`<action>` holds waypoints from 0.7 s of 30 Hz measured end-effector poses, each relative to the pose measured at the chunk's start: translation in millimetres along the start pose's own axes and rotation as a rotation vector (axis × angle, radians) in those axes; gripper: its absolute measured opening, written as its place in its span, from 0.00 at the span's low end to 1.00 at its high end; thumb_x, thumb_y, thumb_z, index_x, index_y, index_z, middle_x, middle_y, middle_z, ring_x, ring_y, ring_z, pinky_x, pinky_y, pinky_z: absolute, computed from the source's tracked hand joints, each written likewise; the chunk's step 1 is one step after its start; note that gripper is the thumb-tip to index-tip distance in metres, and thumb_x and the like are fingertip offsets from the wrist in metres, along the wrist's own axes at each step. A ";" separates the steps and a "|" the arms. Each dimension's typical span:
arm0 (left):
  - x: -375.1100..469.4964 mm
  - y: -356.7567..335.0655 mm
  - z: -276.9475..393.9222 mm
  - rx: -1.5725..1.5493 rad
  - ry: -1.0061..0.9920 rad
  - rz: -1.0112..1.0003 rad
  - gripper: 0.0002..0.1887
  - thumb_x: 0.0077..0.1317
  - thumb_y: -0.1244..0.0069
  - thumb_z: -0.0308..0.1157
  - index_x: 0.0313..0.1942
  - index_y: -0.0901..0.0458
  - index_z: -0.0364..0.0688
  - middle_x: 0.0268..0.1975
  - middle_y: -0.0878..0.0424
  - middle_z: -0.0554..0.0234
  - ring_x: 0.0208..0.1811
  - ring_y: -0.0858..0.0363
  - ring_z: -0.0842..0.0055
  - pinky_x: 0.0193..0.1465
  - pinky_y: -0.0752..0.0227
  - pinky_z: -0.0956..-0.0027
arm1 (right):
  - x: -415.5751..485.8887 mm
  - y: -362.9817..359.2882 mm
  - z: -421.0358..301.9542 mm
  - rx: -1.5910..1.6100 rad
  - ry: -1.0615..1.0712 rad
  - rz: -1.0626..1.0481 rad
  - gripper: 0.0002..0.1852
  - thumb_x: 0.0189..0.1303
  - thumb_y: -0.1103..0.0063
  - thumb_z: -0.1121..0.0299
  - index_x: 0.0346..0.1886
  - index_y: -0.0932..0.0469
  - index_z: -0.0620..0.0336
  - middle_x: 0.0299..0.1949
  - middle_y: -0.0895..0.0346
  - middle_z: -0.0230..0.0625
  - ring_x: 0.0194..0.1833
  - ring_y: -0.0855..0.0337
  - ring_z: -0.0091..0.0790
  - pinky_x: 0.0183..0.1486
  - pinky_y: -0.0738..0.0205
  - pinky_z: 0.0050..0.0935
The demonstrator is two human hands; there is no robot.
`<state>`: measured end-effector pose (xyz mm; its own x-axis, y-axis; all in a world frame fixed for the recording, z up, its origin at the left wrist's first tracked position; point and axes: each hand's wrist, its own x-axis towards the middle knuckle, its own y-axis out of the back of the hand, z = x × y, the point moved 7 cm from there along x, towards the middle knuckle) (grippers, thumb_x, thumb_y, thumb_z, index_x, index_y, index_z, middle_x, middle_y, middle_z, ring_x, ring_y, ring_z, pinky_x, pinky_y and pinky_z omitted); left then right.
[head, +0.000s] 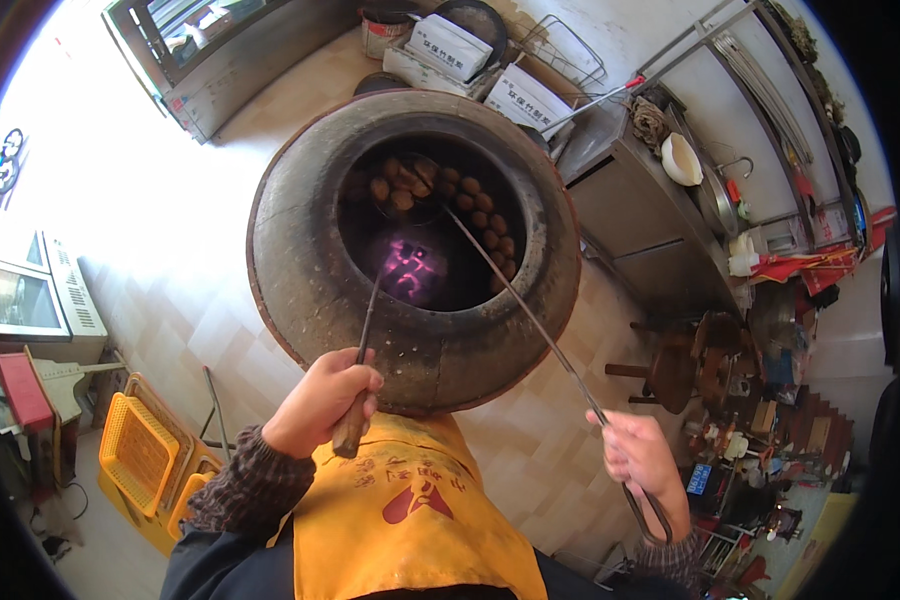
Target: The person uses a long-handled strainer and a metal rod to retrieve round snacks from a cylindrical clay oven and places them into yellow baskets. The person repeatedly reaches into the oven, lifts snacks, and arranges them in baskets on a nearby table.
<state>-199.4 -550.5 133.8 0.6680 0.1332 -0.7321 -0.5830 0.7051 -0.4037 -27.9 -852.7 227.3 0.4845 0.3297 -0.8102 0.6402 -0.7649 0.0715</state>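
Observation:
In front of me stands a round barrel-shaped oven [307,225] with a wide mouth. Charcoal [411,268] glows pinkish-purple at its bottom. Several round brown buns [484,202] cling to the inner wall on the right. More buns [401,199] sit grouped at the far left inside, seemingly in a round wire scoop. My left hand [337,401] grips the wooden handle [354,427] of a thin metal tool that reaches into the mouth; its far end is hard to make out. My right hand [637,450] holds a long metal rod [525,307] with a looped handle, its far end beside the grouped buns.
White boxes with writing [450,46] stand behind the oven. A steel cabinet with a sink [645,217] lies to the right, near a wooden stool [675,371]. Yellow plastic baskets [139,454] are at left. A yellow apron [412,525] covers my front.

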 end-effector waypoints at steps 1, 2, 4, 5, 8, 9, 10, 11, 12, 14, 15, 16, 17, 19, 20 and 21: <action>-6.2 1.6 -0.2 0.017 0.010 0.018 0.18 0.66 0.54 0.26 0.54 0.33 0.28 0.31 0.25 0.68 0.21 0.26 0.83 0.22 0.28 0.76 | -15.5 4.0 5.4 0.031 -0.003 0.016 0.19 0.68 0.55 0.75 0.60 0.30 0.73 0.19 0.45 0.18 0.18 0.49 0.12 0.19 0.53 0.15; -12.2 2.1 0.7 0.031 0.026 0.000 0.21 0.67 0.55 0.27 0.58 0.34 0.28 0.31 0.25 0.70 0.22 0.27 0.85 0.21 0.28 0.78 | -29.4 9.2 12.0 0.062 -0.021 0.046 0.19 0.68 0.55 0.75 0.59 0.29 0.74 0.19 0.45 0.18 0.18 0.49 0.12 0.19 0.53 0.15; -26.1 1.5 2.4 0.056 0.037 -0.036 0.21 0.68 0.55 0.27 0.58 0.34 0.28 0.31 0.25 0.70 0.22 0.27 0.86 0.20 0.29 0.79 | -53.4 17.6 22.6 0.103 -0.011 0.055 0.18 0.67 0.55 0.76 0.58 0.28 0.74 0.19 0.45 0.18 0.18 0.49 0.12 0.19 0.53 0.15; -31.7 -1.1 3.3 0.062 0.044 -0.043 0.20 0.68 0.56 0.28 0.58 0.34 0.28 0.31 0.26 0.71 0.22 0.27 0.86 0.20 0.30 0.79 | -62.9 23.2 26.5 0.127 0.004 0.060 0.18 0.67 0.55 0.77 0.57 0.28 0.75 0.19 0.45 0.18 0.18 0.49 0.12 0.19 0.53 0.15; -55.1 -12.9 -2.2 0.058 0.014 0.021 0.20 0.67 0.59 0.26 0.59 0.33 0.29 0.31 0.26 0.71 0.20 0.29 0.87 0.18 0.31 0.80 | -81.9 43.2 40.0 0.131 0.040 0.054 0.18 0.66 0.55 0.77 0.57 0.28 0.75 0.18 0.46 0.18 0.17 0.49 0.12 0.19 0.53 0.16; -64.0 -16.5 -6.2 0.039 0.008 0.052 0.20 0.66 0.60 0.25 0.59 0.33 0.29 0.31 0.26 0.71 0.20 0.29 0.87 0.18 0.31 0.80 | -85.4 51.6 44.5 0.132 0.055 0.043 0.18 0.66 0.55 0.77 0.57 0.28 0.75 0.17 0.46 0.18 0.17 0.50 0.12 0.19 0.53 0.16; -74.6 -20.5 -10.8 0.022 0.000 0.079 0.23 0.64 0.61 0.22 0.60 0.34 0.27 0.31 0.26 0.69 0.19 0.30 0.86 0.18 0.31 0.80 | -88.7 62.3 48.3 0.140 0.068 0.028 0.18 0.66 0.55 0.77 0.58 0.28 0.76 0.16 0.46 0.18 0.16 0.51 0.13 0.18 0.54 0.17; -85.3 -25.1 -15.7 0.020 -0.017 0.097 0.23 0.63 0.61 0.22 0.60 0.34 0.26 0.31 0.26 0.68 0.19 0.30 0.85 0.18 0.31 0.79 | -92.5 74.8 50.2 0.142 0.092 -0.001 0.18 0.66 0.55 0.77 0.58 0.28 0.76 0.16 0.46 0.18 0.16 0.51 0.13 0.18 0.54 0.17; -96.3 -29.9 -22.5 0.002 -0.032 0.115 0.24 0.63 0.61 0.22 0.60 0.35 0.26 0.31 0.26 0.67 0.19 0.30 0.85 0.17 0.31 0.79 | -98.3 88.5 52.8 0.143 0.112 -0.031 0.19 0.66 0.55 0.77 0.58 0.28 0.76 0.16 0.47 0.19 0.16 0.51 0.14 0.18 0.54 0.17; -120.6 -44.0 -40.1 -0.033 -0.082 0.160 0.24 0.61 0.63 0.22 0.59 0.34 0.24 0.31 0.27 0.64 0.18 0.30 0.84 0.16 0.32 0.79 | -109.7 119.9 56.7 0.140 0.145 -0.093 0.19 0.66 0.54 0.77 0.58 0.29 0.77 0.15 0.47 0.20 0.15 0.51 0.14 0.17 0.54 0.18; -133.1 -53.3 -48.8 -0.063 -0.104 0.168 0.24 0.61 0.63 0.22 0.59 0.34 0.24 0.31 0.27 0.64 0.17 0.31 0.83 0.16 0.32 0.79 | -113.1 136.6 58.9 0.123 0.145 -0.110 0.19 0.66 0.55 0.77 0.58 0.29 0.78 0.14 0.47 0.21 0.15 0.51 0.15 0.17 0.53 0.19; -145.9 -62.0 -58.7 -0.092 -0.125 0.184 0.24 0.61 0.63 0.22 0.59 0.34 0.23 0.30 0.27 0.64 0.17 0.31 0.83 0.15 0.32 0.79 | -116.2 153.7 60.0 0.087 0.160 -0.114 0.19 0.66 0.54 0.77 0.58 0.29 0.79 0.13 0.46 0.22 0.14 0.50 0.15 0.17 0.52 0.19; -160.2 -71.0 -68.3 -0.119 -0.141 0.202 0.24 0.60 0.63 0.21 0.59 0.34 0.23 0.30 0.28 0.64 0.16 0.32 0.83 0.15 0.32 0.79 | -118.6 168.3 61.0 0.061 0.177 -0.130 0.19 0.66 0.54 0.76 0.57 0.30 0.80 0.12 0.46 0.23 0.13 0.50 0.16 0.16 0.52 0.20; -188.8 -89.4 -88.1 -0.217 -0.166 0.211 0.27 0.58 0.64 0.20 0.60 0.35 0.22 0.29 0.29 0.62 0.14 0.33 0.82 0.13 0.33 0.77 | -117.3 187.7 56.4 0.080 0.316 -0.242 0.21 0.65 0.52 0.73 0.57 0.32 0.83 0.10 0.46 0.24 0.11 0.51 0.16 0.13 0.54 0.20; -203.6 -97.6 -97.1 -0.287 -0.188 0.199 0.28 0.57 0.65 0.18 0.61 0.36 0.23 0.29 0.29 0.61 0.14 0.33 0.80 0.13 0.33 0.76 | -114.7 197.6 53.9 0.065 0.339 -0.251 0.22 0.65 0.52 0.73 0.57 0.32 0.83 0.10 0.46 0.23 0.10 0.52 0.16 0.12 0.55 0.19; -219.6 -104.5 -105.3 -0.359 -0.208 0.191 0.29 0.56 0.66 0.17 0.61 0.37 0.23 0.29 0.30 0.60 0.14 0.33 0.79 0.13 0.34 0.75 | -112.9 204.1 51.8 0.060 0.374 -0.278 0.22 0.66 0.52 0.72 0.57 0.33 0.82 0.10 0.47 0.23 0.10 0.52 0.16 0.11 0.56 0.19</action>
<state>-333.9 -726.8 279.0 0.5905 0.3997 -0.7011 -0.8035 0.3732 -0.4639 17.2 -1074.7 303.2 0.4884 0.6949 -0.5278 0.7459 -0.6464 -0.1608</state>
